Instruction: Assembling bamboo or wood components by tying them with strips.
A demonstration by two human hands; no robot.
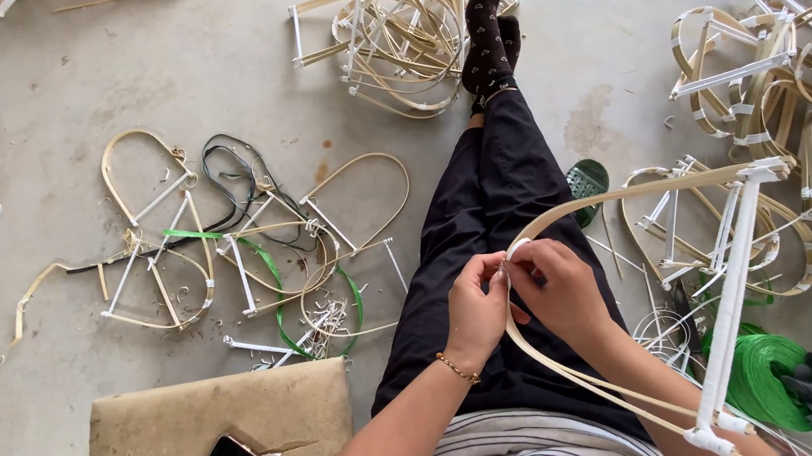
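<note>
I sit on the floor (65, 143), my left hand (478, 306) and right hand (561, 287) side by side, fingers pinched on the bent bamboo frame (624, 197) over my lap; a green cord spool (766, 376) lies at my right.

Free room: bare floor (35, 146) lying open far left.
Obstacles: bamboo frames (227, 247) crowding left; frame pile (797, 117) blocking right; green spool (768, 376) sitting near.
</note>
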